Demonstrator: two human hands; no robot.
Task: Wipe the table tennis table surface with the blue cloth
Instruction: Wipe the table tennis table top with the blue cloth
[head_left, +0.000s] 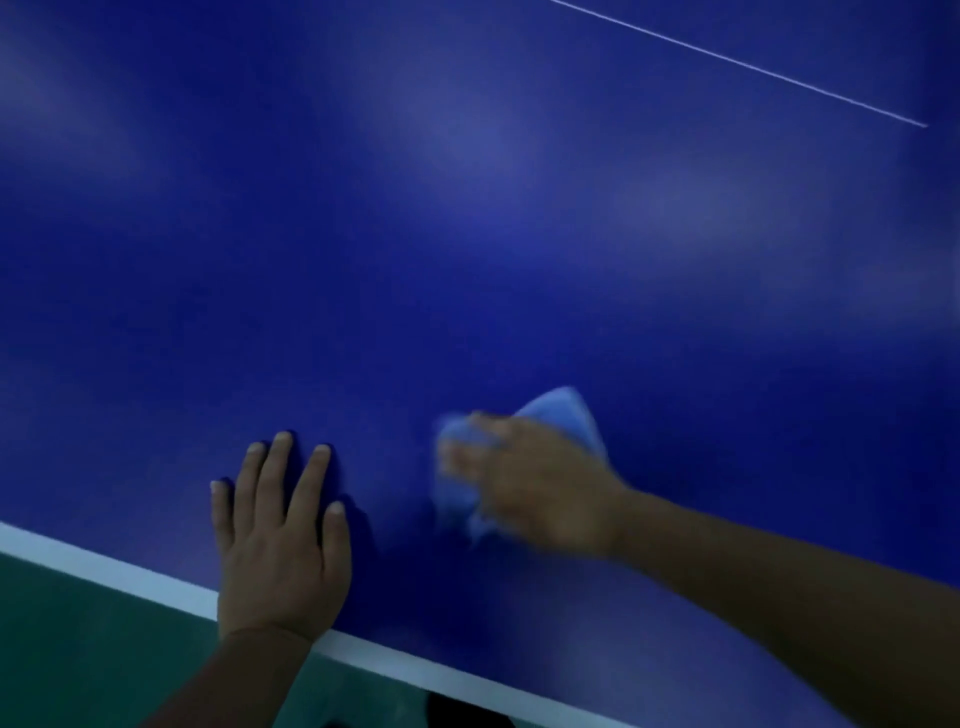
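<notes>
The dark blue table tennis table (467, 234) fills most of the view. A light blue cloth (563, 415) lies crumpled on it near the front edge, under my right hand (535, 478), which presses down on it and is blurred by motion. Cloth shows past the fingers on the far side and on the left. My left hand (283, 535) rests flat on the table to the left of the cloth, fingers spread and straight, wrist over the white edge line.
A white border stripe (104, 566) runs along the table's near edge. Beyond it lies a green floor (78, 649). A thin white centre line (753, 67) crosses the far right of the surface.
</notes>
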